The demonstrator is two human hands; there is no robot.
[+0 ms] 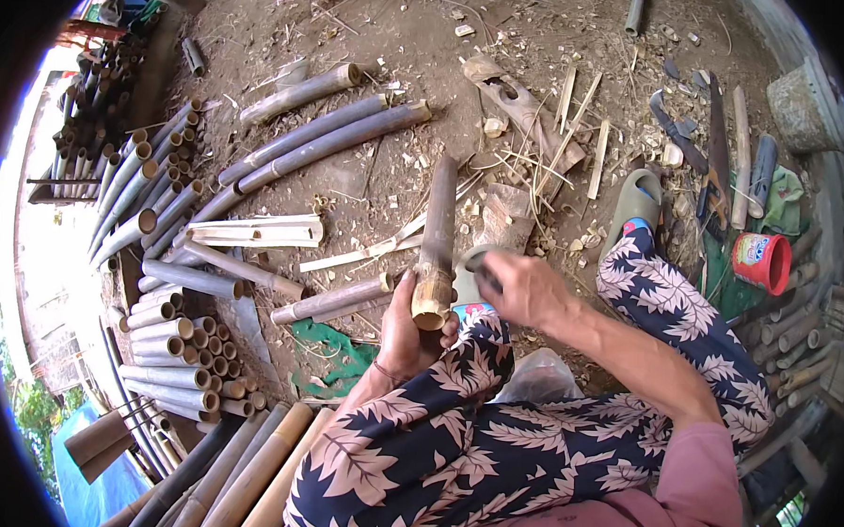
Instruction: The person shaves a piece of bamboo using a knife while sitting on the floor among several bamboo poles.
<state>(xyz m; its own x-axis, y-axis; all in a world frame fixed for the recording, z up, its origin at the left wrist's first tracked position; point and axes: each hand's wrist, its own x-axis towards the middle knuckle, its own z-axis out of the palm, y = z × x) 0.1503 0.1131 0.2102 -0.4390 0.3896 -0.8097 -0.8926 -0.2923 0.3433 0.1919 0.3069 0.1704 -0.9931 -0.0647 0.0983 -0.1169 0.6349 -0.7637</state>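
— What have your hands got?
— Your left hand [408, 334] is wrapped round the near end of a bamboo tube [436, 241], propped over your knee and pointing away. Your right hand [523, 287] is clenched on a dark tool handle [488, 283] just beside it.
— And farther out?
— Long bamboo poles [324, 139] on the dirt; a red cup [762, 262] to your right.

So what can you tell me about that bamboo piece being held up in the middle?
The bamboo piece is a short, round, grey-brown length with a hollow, pale cut end facing the camera. It stands tilted away from the person, far end toward the littered dirt. The left hand grips it near the cut end; the right hand is beside it, holding something I cannot make out.
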